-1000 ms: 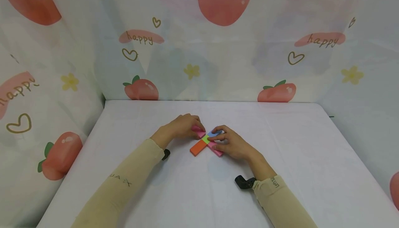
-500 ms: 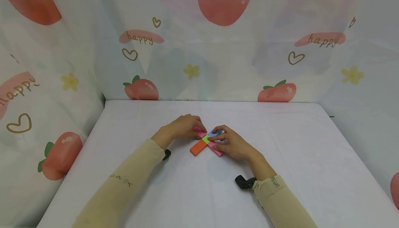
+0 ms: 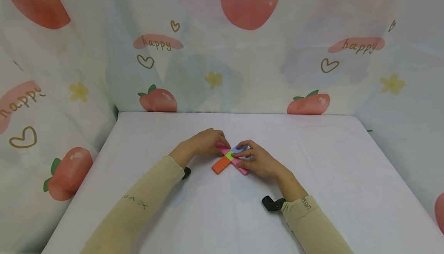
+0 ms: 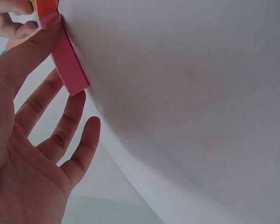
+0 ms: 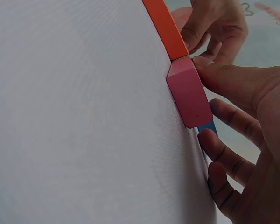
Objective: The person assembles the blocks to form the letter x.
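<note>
Flat coloured blocks form an X on the table. At its centre is a small lime-green block (image 3: 229,155), with an orange block (image 3: 220,165) at near left and a blue block (image 3: 238,150) at far right. My left hand (image 3: 207,141) pinches the far-left pink block (image 4: 71,67); its inner end meets the green one. My right hand (image 3: 261,162) holds the near-right pink block (image 5: 191,95) between thumb and index finger. Its middle finger touches the blue block, which the fingers partly cover. In the left wrist view, two fingers extend past the pink block's end.
A white cloth covers the table (image 3: 215,219). Behind it and to both sides hangs a pale printed curtain (image 3: 249,80) with fruit, hearts and flowers. Black wrist devices stick out from the sleeves, the right one (image 3: 273,203) close over the cloth.
My left hand has slid the far-left pink block slightly right and toward me, closing the small gap to the green block. The right hand has stayed in place.
</note>
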`<action>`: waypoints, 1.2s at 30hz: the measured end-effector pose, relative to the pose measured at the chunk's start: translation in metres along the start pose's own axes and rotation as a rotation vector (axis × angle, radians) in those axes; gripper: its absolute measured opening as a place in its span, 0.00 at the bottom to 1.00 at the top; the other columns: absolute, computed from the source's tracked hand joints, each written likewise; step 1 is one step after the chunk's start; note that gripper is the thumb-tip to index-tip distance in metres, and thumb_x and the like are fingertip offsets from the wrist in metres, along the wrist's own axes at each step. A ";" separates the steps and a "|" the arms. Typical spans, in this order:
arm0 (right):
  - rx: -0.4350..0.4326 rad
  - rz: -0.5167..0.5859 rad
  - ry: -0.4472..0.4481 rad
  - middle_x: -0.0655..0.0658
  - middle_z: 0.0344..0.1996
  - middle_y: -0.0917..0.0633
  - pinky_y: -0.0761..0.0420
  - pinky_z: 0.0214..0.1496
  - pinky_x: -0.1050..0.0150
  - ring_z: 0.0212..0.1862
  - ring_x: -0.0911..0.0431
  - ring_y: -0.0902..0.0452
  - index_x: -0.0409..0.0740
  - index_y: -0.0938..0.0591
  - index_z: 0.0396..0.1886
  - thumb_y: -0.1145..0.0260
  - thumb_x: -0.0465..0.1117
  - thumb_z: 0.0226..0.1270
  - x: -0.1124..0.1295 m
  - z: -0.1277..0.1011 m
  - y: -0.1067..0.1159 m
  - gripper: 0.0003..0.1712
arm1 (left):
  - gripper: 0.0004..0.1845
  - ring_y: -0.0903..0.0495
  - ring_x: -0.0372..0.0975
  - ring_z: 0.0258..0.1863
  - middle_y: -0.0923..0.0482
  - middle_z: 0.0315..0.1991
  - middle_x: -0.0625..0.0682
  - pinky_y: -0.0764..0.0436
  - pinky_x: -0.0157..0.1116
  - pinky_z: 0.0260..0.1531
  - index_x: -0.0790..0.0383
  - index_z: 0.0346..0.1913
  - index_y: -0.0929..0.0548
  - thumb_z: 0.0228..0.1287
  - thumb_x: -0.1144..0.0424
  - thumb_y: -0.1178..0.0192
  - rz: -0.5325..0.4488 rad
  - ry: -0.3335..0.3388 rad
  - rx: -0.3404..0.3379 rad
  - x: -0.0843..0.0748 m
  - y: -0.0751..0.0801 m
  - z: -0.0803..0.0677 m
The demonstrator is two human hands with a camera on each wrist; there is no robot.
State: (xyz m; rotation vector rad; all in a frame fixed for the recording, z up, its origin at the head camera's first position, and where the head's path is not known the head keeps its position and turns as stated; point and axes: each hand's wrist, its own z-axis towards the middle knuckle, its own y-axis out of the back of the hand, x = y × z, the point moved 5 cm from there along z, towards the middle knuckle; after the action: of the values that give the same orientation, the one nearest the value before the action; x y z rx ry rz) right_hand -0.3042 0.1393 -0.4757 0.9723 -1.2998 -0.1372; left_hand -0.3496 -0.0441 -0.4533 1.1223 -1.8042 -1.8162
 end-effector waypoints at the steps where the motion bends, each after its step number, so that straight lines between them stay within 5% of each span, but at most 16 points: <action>1: -0.001 -0.003 0.001 0.57 0.60 0.29 0.36 0.67 0.44 0.67 0.52 0.37 0.60 0.15 0.52 0.30 0.48 0.61 0.000 0.000 0.000 0.18 | 0.16 0.27 0.36 0.48 0.22 0.49 0.40 0.26 0.36 0.51 0.38 0.51 0.15 0.59 0.51 0.32 -0.001 0.006 0.000 0.000 0.000 0.000; 9: -0.004 -0.006 0.012 0.56 0.60 0.29 0.36 0.67 0.44 0.67 0.51 0.37 0.59 0.15 0.52 0.30 0.48 0.61 -0.002 -0.001 -0.001 0.18 | 0.19 0.26 0.38 0.51 0.24 0.52 0.42 0.26 0.38 0.56 0.40 0.55 0.17 0.60 0.52 0.33 -0.008 0.040 -0.001 -0.002 -0.003 -0.002; 14: -0.007 -0.008 0.015 0.58 0.60 0.29 0.35 0.66 0.45 0.67 0.52 0.37 0.62 0.15 0.52 0.29 0.48 0.61 -0.005 0.000 -0.002 0.18 | 0.24 0.26 0.40 0.57 0.26 0.57 0.45 0.27 0.41 0.61 0.45 0.60 0.21 0.59 0.58 0.32 -0.096 0.094 -0.012 -0.004 -0.002 -0.005; 24: -0.014 -0.017 0.020 0.58 0.60 0.29 0.35 0.67 0.45 0.67 0.52 0.36 0.62 0.15 0.51 0.29 0.48 0.60 -0.004 0.001 -0.002 0.18 | 0.31 0.27 0.41 0.55 0.30 0.61 0.50 0.25 0.40 0.58 0.50 0.68 0.30 0.61 0.58 0.34 -0.245 0.152 -0.142 0.000 -0.001 -0.021; 36: -0.006 -0.024 0.014 0.57 0.61 0.29 0.35 0.66 0.44 0.67 0.52 0.36 0.62 0.15 0.52 0.29 0.49 0.60 -0.004 -0.001 -0.001 0.18 | 0.22 0.28 0.43 0.56 0.26 0.56 0.48 0.26 0.43 0.58 0.50 0.59 0.22 0.62 0.57 0.35 -0.323 0.186 -0.203 -0.010 0.001 -0.035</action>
State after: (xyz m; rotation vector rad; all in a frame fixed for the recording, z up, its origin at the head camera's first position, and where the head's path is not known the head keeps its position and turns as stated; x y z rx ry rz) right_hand -0.3043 0.1413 -0.4796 0.9822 -1.2745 -0.1529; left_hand -0.3177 -0.0609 -0.4453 1.5111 -1.3615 -1.9400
